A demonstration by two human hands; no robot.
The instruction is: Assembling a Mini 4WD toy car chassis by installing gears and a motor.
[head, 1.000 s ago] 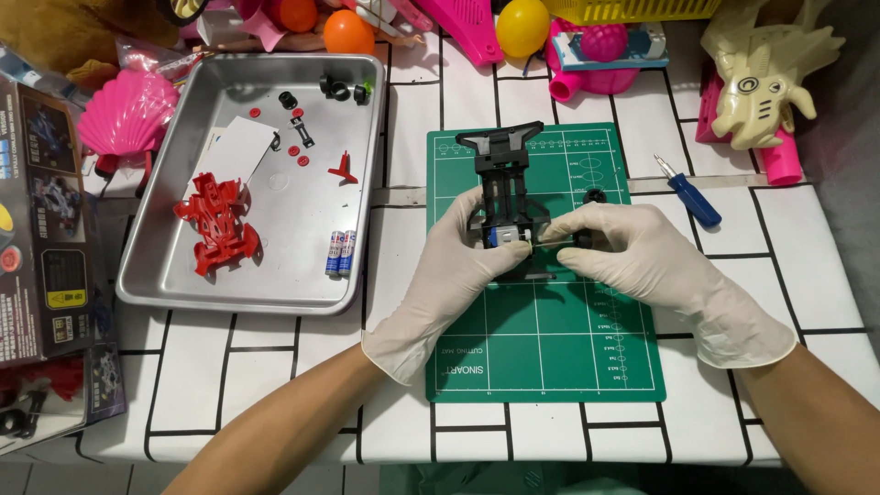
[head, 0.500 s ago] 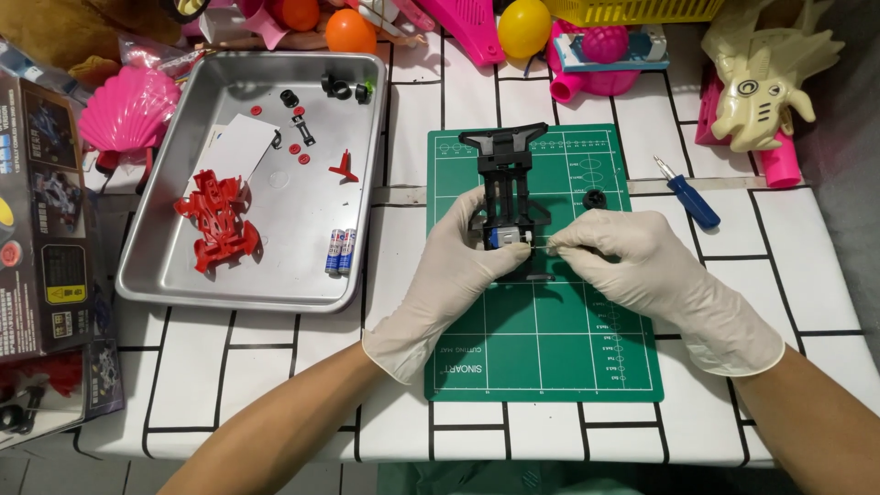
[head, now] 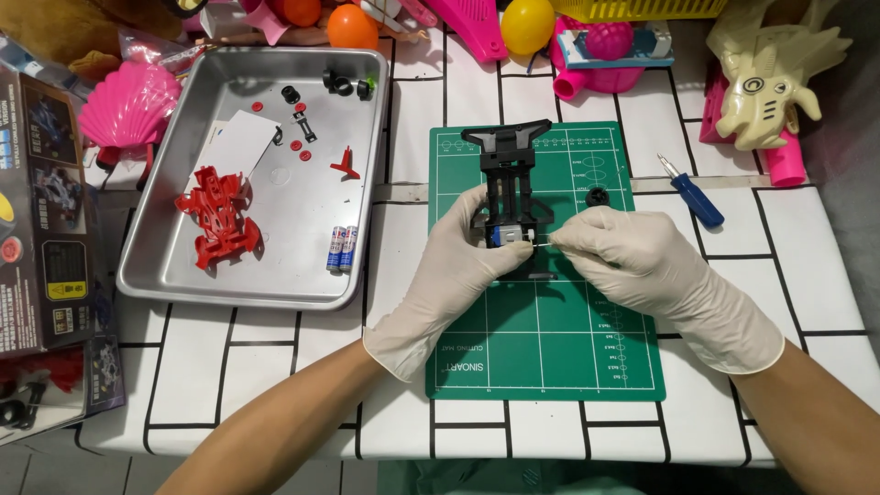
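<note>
Black toy car frame point(head: 507, 188) lies on green mat point(head: 550, 348), long way pointing far to near. Left hand point(head: 458, 261) pinches near end. Right hand point(head: 632, 257) pinches thin metal pin point(head: 544, 243), poking in from right side.

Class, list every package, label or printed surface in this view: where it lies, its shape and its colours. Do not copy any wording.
Dark box: left edge, rectangular, black with picture panels and a yellow patch.
White card: in the metal tray, rectangular, plain.
Two batteries: tray's lower right, cylinders with blue, silver and red labels.
Green cutting mat: under the hands, rectangular, white grid markings.
</note>
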